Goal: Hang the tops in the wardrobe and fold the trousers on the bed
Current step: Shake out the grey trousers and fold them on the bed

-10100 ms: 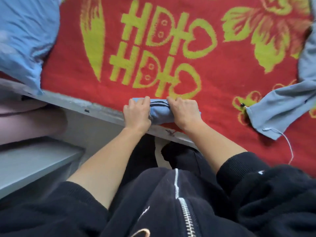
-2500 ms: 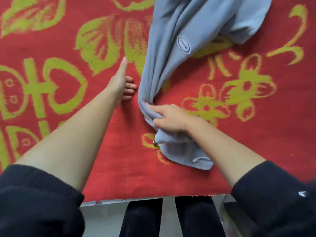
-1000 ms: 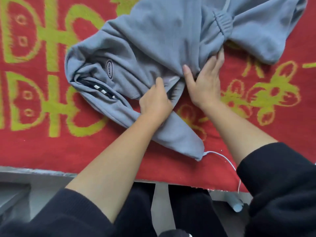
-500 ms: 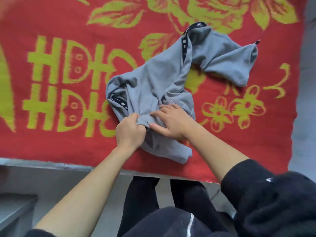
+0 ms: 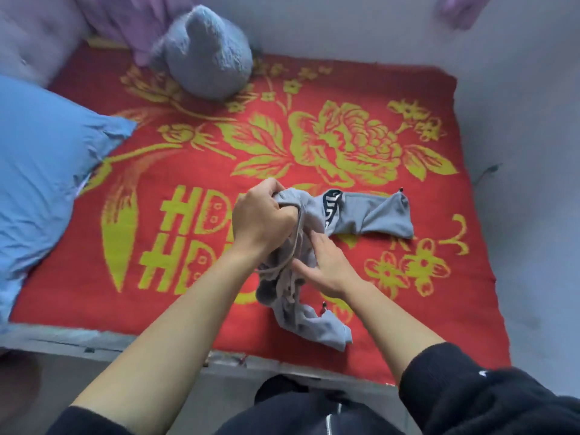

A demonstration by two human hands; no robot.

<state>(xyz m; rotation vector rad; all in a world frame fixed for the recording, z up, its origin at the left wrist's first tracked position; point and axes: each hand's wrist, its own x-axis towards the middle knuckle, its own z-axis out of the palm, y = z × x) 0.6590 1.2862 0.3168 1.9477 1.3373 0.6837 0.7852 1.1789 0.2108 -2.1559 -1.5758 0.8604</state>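
Two grips on grey trousers (image 5: 370, 215): your L hand (image 5: 263, 218) clutched bunched top, R hand (image 5: 326, 265) pinched lower; leg trailed right, nearer R

One pair of grey trousers (image 5: 373, 215), one blue pillow (image 5: 40, 171), one grey plush toy (image 5: 207, 58), one red blanket (image 5: 345, 142).
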